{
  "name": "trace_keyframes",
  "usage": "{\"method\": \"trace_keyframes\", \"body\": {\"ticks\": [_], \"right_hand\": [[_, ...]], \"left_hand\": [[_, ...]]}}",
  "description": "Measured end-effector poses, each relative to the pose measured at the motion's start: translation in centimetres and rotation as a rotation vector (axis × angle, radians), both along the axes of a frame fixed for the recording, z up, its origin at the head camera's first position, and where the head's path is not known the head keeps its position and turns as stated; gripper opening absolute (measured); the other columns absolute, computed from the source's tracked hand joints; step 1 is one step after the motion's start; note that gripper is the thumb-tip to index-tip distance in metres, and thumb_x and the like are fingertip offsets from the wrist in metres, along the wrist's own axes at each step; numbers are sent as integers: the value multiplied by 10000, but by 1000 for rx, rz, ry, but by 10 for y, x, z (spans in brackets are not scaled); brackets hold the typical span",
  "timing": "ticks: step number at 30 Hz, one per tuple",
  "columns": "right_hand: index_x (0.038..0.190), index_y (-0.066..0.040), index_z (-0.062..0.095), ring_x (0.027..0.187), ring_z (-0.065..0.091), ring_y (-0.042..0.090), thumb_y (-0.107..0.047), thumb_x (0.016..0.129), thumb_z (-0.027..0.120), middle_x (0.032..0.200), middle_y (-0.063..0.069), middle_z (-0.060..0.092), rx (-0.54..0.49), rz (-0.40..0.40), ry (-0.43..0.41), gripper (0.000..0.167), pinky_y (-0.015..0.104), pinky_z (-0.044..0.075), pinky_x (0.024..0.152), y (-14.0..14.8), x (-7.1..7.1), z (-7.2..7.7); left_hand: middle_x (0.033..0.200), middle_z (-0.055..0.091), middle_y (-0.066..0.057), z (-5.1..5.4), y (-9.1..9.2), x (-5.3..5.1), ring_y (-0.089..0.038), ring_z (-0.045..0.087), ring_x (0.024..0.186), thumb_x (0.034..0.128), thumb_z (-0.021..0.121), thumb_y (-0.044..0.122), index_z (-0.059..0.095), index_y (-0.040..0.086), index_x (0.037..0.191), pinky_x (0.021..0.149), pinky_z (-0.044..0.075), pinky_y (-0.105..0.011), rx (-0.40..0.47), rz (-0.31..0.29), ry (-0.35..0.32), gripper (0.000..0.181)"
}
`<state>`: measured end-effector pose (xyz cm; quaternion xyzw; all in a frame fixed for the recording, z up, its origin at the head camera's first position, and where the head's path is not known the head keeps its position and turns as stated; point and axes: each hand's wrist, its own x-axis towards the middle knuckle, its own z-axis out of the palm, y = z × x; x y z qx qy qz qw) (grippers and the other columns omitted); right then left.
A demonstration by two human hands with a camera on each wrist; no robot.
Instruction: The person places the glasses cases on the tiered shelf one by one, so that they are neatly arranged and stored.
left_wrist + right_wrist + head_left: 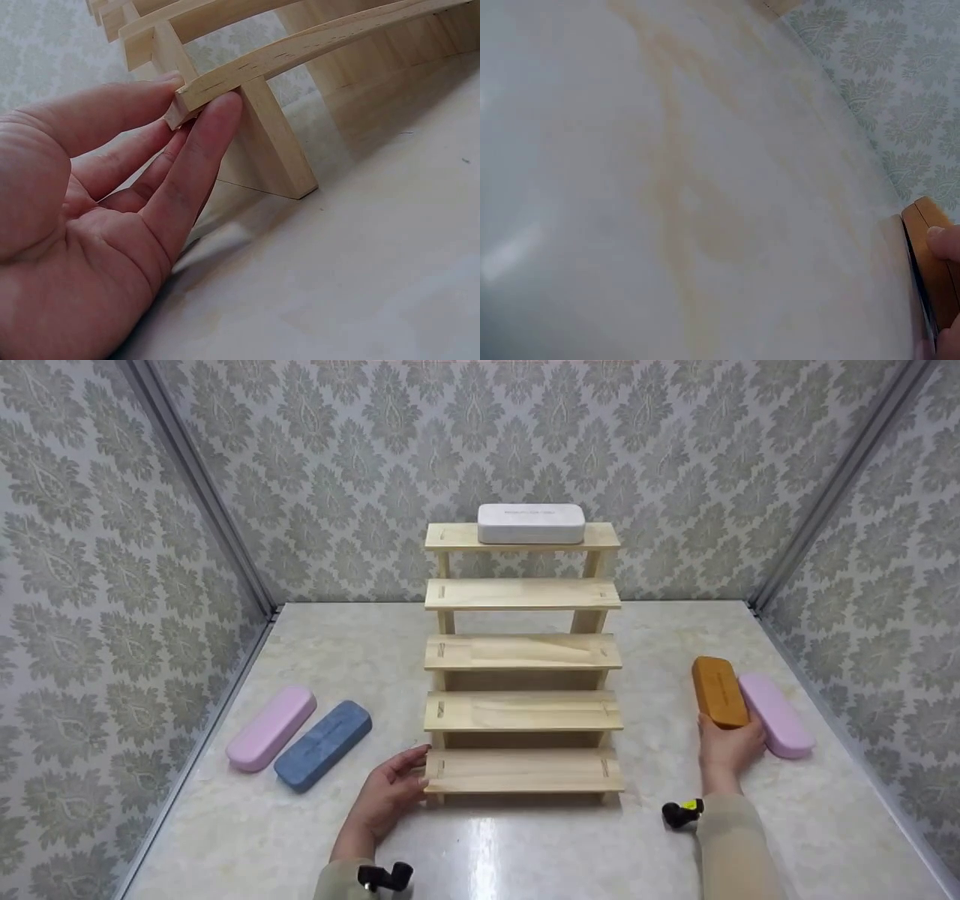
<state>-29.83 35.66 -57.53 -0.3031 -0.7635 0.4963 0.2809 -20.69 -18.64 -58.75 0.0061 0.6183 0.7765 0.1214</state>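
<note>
A stepped wooden display rack [523, 771] with several shelves stands in the middle of the table. My left hand [386, 795] pinches the left end of its lowest shelf; in the left wrist view the thumb lies on the shelf's upper side and fingers [217, 124] are beneath. On the right, my right hand [731, 746] holds the near end of an orange glasses case [720, 690]. Only a fingertip or two and part of the orange case [930, 262] show at the right wrist view's edge. A white glasses case [531, 525] lies on the top shelf.
A pink glasses case [776, 716] lies just right of the orange one. Another pink case [271, 729] and a blue case [322, 746] lie side by side on the left of the marbled table [525, 855]. Patterned walls [337, 510] enclose the back and both sides.
</note>
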Motion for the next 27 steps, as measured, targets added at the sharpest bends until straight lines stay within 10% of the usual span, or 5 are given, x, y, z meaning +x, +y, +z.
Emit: {"method": "trace_keyframes", "body": {"ticks": [10,27], "right_hand": [[1598,-114,275,1488,380,215,-65,874,784,1668,97,274,-379,17,93,887,325,540,1056,2,0,8],[1607,-216,246,1531,282,129,-95,890,780,1714,19,193,-493,-25,148,901,232,291,1244,11,15,19]], "left_hand": [[1330,599,-74,-1,0,0,-172,669,1126,909,693,-11,420,-46,1524,895,601,-337,4,-8,3,675],[1313,605,-70,1,0,0,-161,676,1097,917,679,-18,407,-52,1528,879,605,-324,7,-25,27,670]]}}
